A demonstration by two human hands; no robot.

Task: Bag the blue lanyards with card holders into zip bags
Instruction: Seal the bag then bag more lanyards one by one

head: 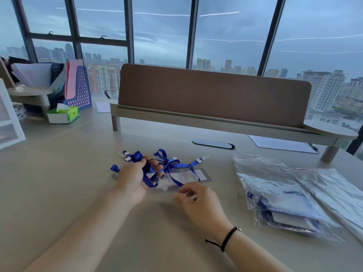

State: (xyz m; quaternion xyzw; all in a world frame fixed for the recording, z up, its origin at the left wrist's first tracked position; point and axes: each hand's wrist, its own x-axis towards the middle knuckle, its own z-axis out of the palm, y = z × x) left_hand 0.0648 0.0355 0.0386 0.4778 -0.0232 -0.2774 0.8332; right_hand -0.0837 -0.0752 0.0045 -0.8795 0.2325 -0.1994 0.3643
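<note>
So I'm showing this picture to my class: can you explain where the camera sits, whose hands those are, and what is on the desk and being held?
There is no machine here. The single picture comes from a camera worn on a person's head, looking forward and down at that person's own two hands. The left hand grips a bunch of blue lanyards. The right hand, with a black band at its wrist, hovers with curled fingers near a clear card holder; whether it pinches anything is unclear. On the desk, to the right, lies a filled zip bag beside other zip bags that look empty. A green tissue box stands far left.
</note>
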